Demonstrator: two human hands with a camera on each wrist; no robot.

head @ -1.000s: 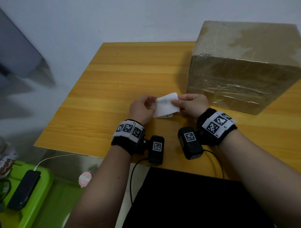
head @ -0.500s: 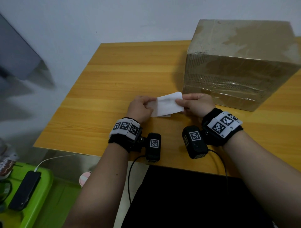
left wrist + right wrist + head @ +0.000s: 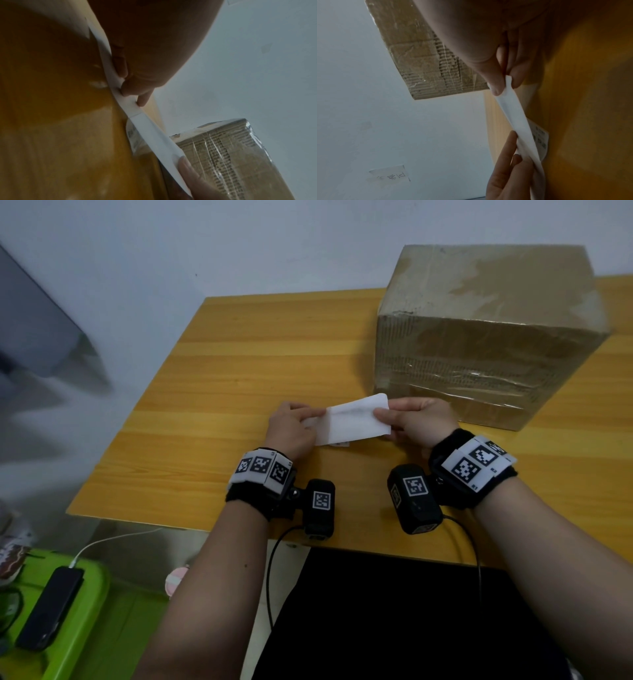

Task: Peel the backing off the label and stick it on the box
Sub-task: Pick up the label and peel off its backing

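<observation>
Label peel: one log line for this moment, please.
stage: peeling | left hand: pinches label | right hand: pinches other end | box: unlabelled, on table

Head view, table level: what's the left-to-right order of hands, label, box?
left hand → label → right hand → box. Each of the hands pinches one end of the label; the box stands beyond the right hand.

No legible txt; label (image 3: 539,139) print blurred
</observation>
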